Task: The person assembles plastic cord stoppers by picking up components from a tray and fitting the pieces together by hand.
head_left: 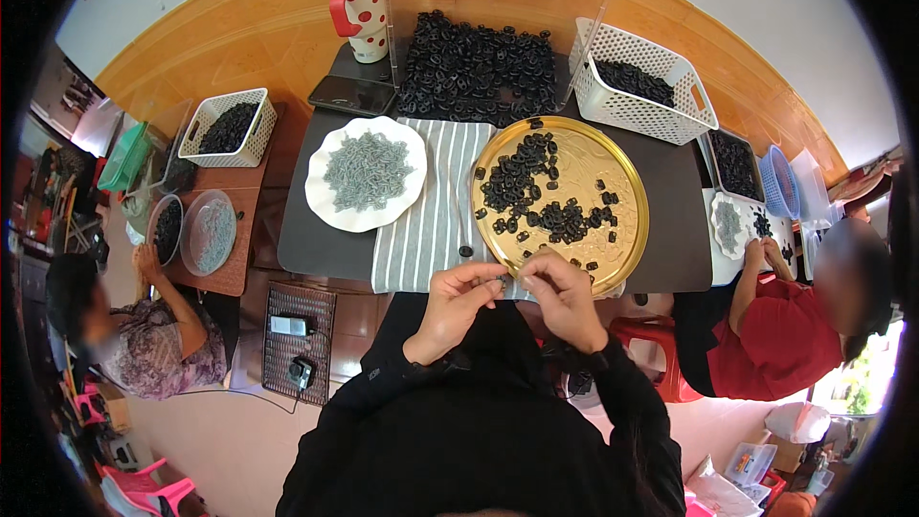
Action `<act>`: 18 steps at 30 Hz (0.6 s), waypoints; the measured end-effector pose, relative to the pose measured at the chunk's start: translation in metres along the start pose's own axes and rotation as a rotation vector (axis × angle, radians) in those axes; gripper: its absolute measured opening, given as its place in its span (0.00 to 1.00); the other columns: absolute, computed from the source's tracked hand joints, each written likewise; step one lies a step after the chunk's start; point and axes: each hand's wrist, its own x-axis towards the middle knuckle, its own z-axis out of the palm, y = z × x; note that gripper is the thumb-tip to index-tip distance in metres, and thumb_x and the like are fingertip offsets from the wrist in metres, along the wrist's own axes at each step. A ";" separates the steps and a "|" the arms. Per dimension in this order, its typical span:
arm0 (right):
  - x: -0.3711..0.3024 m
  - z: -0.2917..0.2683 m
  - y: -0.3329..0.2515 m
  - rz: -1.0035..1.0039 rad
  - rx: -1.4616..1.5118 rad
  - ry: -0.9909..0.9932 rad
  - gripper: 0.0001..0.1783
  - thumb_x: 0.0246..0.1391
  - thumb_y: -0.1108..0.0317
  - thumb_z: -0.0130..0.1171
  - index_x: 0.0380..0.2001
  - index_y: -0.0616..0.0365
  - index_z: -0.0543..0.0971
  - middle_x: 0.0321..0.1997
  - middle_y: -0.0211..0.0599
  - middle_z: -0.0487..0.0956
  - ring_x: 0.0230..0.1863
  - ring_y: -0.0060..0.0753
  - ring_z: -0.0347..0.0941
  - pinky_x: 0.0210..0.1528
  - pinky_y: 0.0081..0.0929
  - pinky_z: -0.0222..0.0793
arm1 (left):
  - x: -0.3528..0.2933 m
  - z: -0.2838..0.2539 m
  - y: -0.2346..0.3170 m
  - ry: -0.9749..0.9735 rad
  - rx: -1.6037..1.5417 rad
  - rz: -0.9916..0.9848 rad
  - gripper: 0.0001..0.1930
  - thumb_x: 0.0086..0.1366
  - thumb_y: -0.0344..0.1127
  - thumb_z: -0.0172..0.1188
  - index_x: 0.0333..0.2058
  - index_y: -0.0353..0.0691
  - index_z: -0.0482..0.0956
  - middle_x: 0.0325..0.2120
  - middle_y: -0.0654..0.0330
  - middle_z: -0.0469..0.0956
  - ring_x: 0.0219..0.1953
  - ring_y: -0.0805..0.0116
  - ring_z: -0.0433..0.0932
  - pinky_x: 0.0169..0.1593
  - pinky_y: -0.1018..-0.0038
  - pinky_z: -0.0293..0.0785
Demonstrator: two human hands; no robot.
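My left hand (454,308) and my right hand (567,304) meet at the near rim of a round gold tray (627,230). The fingers of both are pinched together, almost touching. A bit of something dark shows at the left fingertips, too small to name; whatever the right fingertips hold is hidden. Small black plastic pieces with holes (565,220) lie scattered over the tray. To the left, a white scalloped plate (325,211) bears a heap of small grey metal screws (369,170). Under tray and plate runs a grey-and-white striped cloth (421,258), with one black piece (466,251) on it.
Behind the tray, a clear bin (598,0) holds a pile of black pieces, beside a white perforated basket (661,120). A phone (352,95) and a red-lidded tumbler (359,10) stand back left. Co-workers sit at both sides, one in a red shirt (780,340).
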 end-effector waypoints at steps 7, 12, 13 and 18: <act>-0.008 0.028 0.003 0.124 0.190 0.138 0.01 0.56 0.80 0.51 0.32 0.65 0.72 0.29 0.29 0.71 0.30 0.18 0.67 0.35 0.15 0.63 | -0.001 0.002 0.003 0.008 0.004 0.038 0.11 0.61 0.20 0.56 0.42 0.31 0.79 0.31 0.58 0.79 0.32 0.74 0.77 0.33 0.82 0.72; -0.009 0.028 0.004 0.100 0.113 0.133 0.01 0.56 0.80 0.52 0.31 0.64 0.71 0.29 0.31 0.70 0.29 0.19 0.66 0.33 0.17 0.63 | -0.002 0.003 0.002 0.014 0.004 0.056 0.11 0.61 0.20 0.56 0.42 0.31 0.79 0.32 0.58 0.79 0.31 0.74 0.77 0.32 0.82 0.73; -0.010 0.028 0.004 0.100 0.061 0.136 0.01 0.56 0.80 0.52 0.30 0.64 0.71 0.28 0.32 0.70 0.28 0.20 0.66 0.32 0.17 0.63 | -0.003 0.003 0.002 0.016 0.003 0.058 0.11 0.61 0.20 0.56 0.42 0.31 0.79 0.32 0.58 0.79 0.31 0.74 0.77 0.32 0.82 0.73; -0.004 0.029 0.003 -0.065 -0.103 0.104 0.02 0.55 0.79 0.52 0.30 0.64 0.70 0.27 0.36 0.69 0.26 0.26 0.66 0.29 0.20 0.62 | -0.003 0.002 0.003 0.024 0.068 0.094 0.10 0.60 0.18 0.57 0.40 0.32 0.80 0.29 0.59 0.77 0.30 0.74 0.76 0.30 0.82 0.72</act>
